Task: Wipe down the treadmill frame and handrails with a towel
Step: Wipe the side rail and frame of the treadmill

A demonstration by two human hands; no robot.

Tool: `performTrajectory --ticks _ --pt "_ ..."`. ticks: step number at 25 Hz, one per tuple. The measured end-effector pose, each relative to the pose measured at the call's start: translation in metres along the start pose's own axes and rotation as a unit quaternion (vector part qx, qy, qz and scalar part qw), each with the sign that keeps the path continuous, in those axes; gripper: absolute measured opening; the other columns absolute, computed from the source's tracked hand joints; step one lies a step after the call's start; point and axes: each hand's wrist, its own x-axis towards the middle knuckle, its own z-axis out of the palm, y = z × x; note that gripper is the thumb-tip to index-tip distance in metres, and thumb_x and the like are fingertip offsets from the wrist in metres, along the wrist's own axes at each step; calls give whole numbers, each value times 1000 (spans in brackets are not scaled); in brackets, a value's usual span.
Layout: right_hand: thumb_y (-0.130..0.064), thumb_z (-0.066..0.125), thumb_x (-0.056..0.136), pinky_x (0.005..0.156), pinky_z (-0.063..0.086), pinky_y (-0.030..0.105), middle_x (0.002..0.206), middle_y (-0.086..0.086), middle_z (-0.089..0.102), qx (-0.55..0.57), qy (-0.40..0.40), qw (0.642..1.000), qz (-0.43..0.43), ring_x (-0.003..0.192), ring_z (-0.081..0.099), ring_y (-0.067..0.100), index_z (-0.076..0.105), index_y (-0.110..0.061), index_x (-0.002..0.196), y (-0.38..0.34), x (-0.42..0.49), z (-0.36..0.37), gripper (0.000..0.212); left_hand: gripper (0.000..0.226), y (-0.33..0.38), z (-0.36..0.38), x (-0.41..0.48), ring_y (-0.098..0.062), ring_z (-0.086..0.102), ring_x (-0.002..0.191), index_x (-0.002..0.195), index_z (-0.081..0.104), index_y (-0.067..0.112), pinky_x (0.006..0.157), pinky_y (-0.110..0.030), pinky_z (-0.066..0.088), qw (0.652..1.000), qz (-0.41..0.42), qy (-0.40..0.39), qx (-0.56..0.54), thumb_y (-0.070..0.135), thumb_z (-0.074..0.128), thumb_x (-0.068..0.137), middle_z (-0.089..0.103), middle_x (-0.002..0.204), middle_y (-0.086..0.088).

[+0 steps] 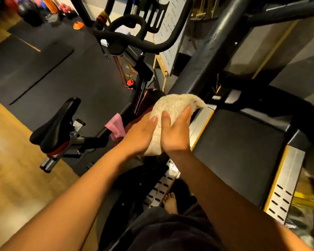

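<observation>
A cream towel [172, 107] is wrapped over the lower end of the treadmill's black upright frame [212, 49]. My left hand [143, 136] grips the towel from the left, its thumb lying on top. From the right, my right hand [176, 133] holds the same towel, fingers stretched up along it. The two hands sit side by side with the towel between them. To the right lies the black treadmill belt [237, 147] with silver and yellow side rails [283, 182].
An exercise bike stands close on the left, with a black saddle [56, 125], black handlebars [134, 38] and a pink cloth [116, 127] hanging on it. Behind it is a whiteboard [170, 31] on a wooden easel. My bare foot [170, 201] stands on the side rail.
</observation>
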Motion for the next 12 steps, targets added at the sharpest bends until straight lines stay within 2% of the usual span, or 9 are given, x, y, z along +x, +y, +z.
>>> performTrajectory --ticks 2,4,6,8,10,12 --pt "-43 45 98 111 19 22 162 6 6 10 1 1000 13 146 19 21 -5 -12 154 -8 16 -6 80 55 15 -5 19 -17 49 128 141 46 19 113 -41 34 998 10 -63 -17 51 28 99 53 139 -1" --pt "-49 46 96 111 25 27 162 5 11 16 0 999 52 145 25 22 -6 -16 154 -18 33 -14 84 54 25 -7 32 -15 48 130 141 47 17 113 -39 35 990 18 -101 -94 48 35 100 51 142 -1" --pt "-56 47 91 113 30 33 160 3 20 15 -16 998 62 143 30 21 -4 -23 154 -13 17 -12 87 55 20 -8 24 -8 46 130 143 45 18 106 -23 37 980 7 -118 -159 50 40 98 47 143 7" --pt "-61 49 84 112 36 42 156 1 32 -6 -55 997 51 139 38 21 4 -30 153 -3 -17 -13 88 49 0 -7 14 -6 45 127 141 45 22 94 -12 36 977 -25 -84 -195 47 40 100 48 139 9" --pt "-57 51 84 109 39 46 155 2 33 -94 -65 993 1 138 39 22 5 -30 153 1 -42 -16 87 40 -26 -6 5 -3 54 110 129 52 26 82 -10 44 962 -102 -80 -239 51 42 99 54 130 10" --pt "-48 54 90 111 36 46 155 12 27 -212 -60 971 -89 142 31 27 8 -19 154 0 -48 -19 84 31 -43 -3 2 2 60 86 113 60 25 68 -16 49 947 -142 -91 -273 48 44 99 64 112 8"
